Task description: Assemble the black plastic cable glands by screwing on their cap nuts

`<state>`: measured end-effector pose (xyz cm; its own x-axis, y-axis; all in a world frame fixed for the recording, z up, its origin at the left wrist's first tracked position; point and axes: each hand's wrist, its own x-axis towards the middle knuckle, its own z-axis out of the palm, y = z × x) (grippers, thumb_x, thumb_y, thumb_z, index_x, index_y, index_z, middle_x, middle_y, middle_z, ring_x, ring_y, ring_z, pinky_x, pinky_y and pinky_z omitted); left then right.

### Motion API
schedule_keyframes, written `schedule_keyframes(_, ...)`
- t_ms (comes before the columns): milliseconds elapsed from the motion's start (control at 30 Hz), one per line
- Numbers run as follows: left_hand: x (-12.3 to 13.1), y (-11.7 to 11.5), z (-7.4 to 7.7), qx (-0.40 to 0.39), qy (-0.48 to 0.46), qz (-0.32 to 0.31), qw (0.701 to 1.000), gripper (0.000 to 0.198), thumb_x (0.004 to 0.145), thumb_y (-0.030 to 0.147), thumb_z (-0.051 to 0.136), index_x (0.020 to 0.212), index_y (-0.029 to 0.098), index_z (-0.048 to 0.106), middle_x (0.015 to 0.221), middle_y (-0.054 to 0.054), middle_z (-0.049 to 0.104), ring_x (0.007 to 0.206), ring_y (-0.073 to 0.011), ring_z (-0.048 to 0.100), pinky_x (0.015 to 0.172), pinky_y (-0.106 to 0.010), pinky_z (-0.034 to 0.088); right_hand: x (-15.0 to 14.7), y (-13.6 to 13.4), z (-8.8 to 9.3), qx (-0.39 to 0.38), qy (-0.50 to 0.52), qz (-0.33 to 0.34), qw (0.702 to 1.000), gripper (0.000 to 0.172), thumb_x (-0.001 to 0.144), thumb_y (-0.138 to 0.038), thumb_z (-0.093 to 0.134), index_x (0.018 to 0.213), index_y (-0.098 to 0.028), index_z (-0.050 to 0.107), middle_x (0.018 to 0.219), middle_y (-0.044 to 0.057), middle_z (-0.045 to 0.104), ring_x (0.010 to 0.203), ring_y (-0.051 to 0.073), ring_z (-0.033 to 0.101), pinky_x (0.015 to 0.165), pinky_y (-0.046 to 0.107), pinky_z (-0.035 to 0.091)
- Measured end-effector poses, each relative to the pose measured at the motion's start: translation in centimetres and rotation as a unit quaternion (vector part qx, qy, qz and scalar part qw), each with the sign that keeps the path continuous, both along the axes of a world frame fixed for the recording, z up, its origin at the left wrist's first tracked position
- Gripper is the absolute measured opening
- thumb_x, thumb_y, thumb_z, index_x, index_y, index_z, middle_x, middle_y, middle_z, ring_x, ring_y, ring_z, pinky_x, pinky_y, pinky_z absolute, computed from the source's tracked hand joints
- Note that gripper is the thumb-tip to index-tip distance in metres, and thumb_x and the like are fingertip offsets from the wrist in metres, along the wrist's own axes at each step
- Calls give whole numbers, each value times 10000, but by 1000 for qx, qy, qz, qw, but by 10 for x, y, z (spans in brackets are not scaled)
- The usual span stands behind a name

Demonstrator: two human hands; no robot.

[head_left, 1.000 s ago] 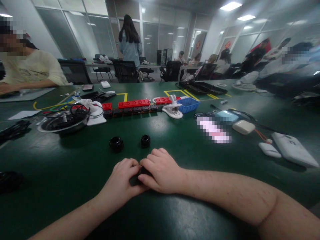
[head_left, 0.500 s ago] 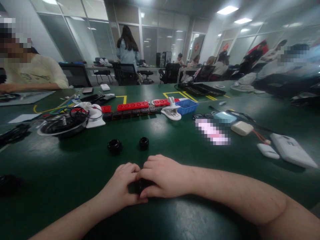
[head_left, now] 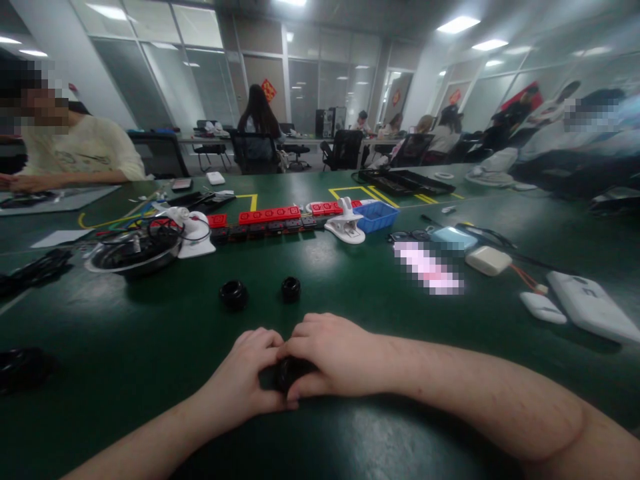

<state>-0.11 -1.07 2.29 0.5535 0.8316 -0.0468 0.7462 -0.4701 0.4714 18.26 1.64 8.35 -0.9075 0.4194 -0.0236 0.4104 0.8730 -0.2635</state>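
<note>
Between my two hands, low over the green table (head_left: 200,347), is a black round object (head_left: 291,373), mostly covered by fingers. My left hand (head_left: 245,373) curves round its left side, thumb below and fingers above. From the right, my right hand (head_left: 325,357) wraps over it, its thumb tip near the left thumb. Two black ring-shaped pieces stand beyond the hands: a larger one (head_left: 233,294) and a smaller one (head_left: 291,289) to its right. Another black coiled piece (head_left: 25,369) lies at the far left edge.
Farther back are a metal bowl (head_left: 133,260) of black cables, red blocks (head_left: 270,215), a white clip (head_left: 346,227) and a blue basket (head_left: 377,217). To the right lie a cream case (head_left: 489,261) and a white box (head_left: 590,303). A person sits at the left.
The view has tilted up slightly, so the table items appear a little lower and farther right. My hands keep the same hold. The person at the back is now lower, behind a chair.
</note>
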Motion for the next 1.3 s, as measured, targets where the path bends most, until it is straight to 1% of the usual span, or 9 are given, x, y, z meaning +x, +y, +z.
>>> schedule_keyframes(133, -1, 1, -2, 12, 1, 1, 1000, 336, 601, 472, 688, 796, 209, 615, 870, -7, 547, 825, -202, 469, 736, -335, 356, 0, 1, -2, -7, 1, -31, 1000, 405, 737, -483, 590, 944, -134, 592, 828, 59, 611, 748, 190, 543, 654, 295, 432)
schedule_keyframes(267, -2, 2, -6, 18, -3, -2, 1000, 359, 593, 509, 678, 768, 204, 611, 854, -3, 544, 810, -193, 464, 713, -319, 355, 0, 2, -1, -23, -3, -33, 999, 400, 734, -502, 585, 914, -144, 601, 805, 49, 607, 740, 192, 542, 640, 291, 426)
schedule_keyframes(467, -1, 1, -5, 7, -4, 5, 1000, 366, 596, 510, 680, 798, 211, 617, 870, -3, 544, 823, -201, 466, 722, -324, 353, -1, 1, -1, -14, -4, -23, 1000, 391, 741, -472, 595, 948, -140, 599, 807, 49, 598, 743, 190, 533, 645, 289, 420)
schedule_keyframes(700, -1, 0, -1, 0, -5, 7, 1000, 354, 596, 496, 686, 790, 209, 618, 873, -4, 544, 822, -199, 464, 719, -322, 352, -1, 0, -2, -9, 1, -28, 1000, 395, 725, -487, 605, 907, -136, 604, 778, 44, 594, 720, 187, 525, 630, 286, 420)
schedule_keyframes(800, -1, -1, -1, 2, -4, 7, 1000, 343, 589, 480, 696, 772, 203, 610, 862, -5, 543, 815, -199, 464, 713, -323, 353, 0, 1, -2, -12, 3, -26, 1000, 385, 734, -476, 600, 917, -138, 599, 783, 43, 597, 718, 182, 527, 638, 283, 424)
schedule_keyframes(933, 0, -1, -2, 2, -3, 10, 1000, 339, 588, 477, 697, 778, 210, 610, 861, -5, 543, 816, -203, 465, 712, -323, 357, 0, 0, -3, -2, 1, -24, 1000, 366, 739, -473, 593, 880, -135, 596, 775, 45, 600, 712, 183, 532, 634, 281, 430)
schedule_keyframes(1100, 0, 1, -2, -1, 5, 7, 1000, 354, 612, 498, 675, 824, 222, 615, 898, -9, 550, 829, -203, 468, 748, -335, 357, 0, 1, -7, 24, 7, -23, 999, 411, 745, -523, 557, 884, -137, 589, 772, 49, 602, 699, 196, 545, 606, 289, 434)
schedule_keyframes(1300, -1, 2, -5, 14, 5, -2, 1000, 379, 615, 512, 670, 843, 214, 616, 900, -19, 549, 837, -208, 466, 758, -343, 351, 0, 1, -6, 10, -3, -26, 1000, 434, 750, -537, 540, 911, -136, 585, 807, 62, 606, 709, 198, 556, 605, 284, 433)
